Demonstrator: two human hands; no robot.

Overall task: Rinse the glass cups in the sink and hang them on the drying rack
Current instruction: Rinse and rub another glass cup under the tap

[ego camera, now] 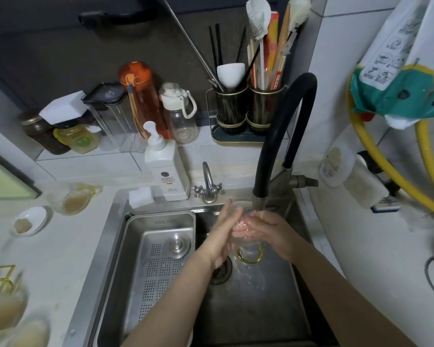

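Note:
A clear glass cup (244, 242) with a yellow handle is held between both hands over the sink (258, 309), just under the black faucet's spout (261, 199). My left hand (223, 234) lies against the cup's left side with straight fingers. From the right, my right hand (268, 230) wraps round the cup. Water splashes below it. On the left counter stands another glass cup (70, 199) with brownish residue. At the bottom left, the gold drying rack (0, 279) carries blurred cups (8, 314).
A steel drain basket (158, 259) fills the sink's left half, with the drain (221, 271) beside it. A soap pump bottle (164, 164), a small tap (208, 184) and a sponge (140, 196) sit on the sink's back edge. Bottles, jars and utensil holders (248, 108) line the ledge. A small white dish (30, 221) lies left.

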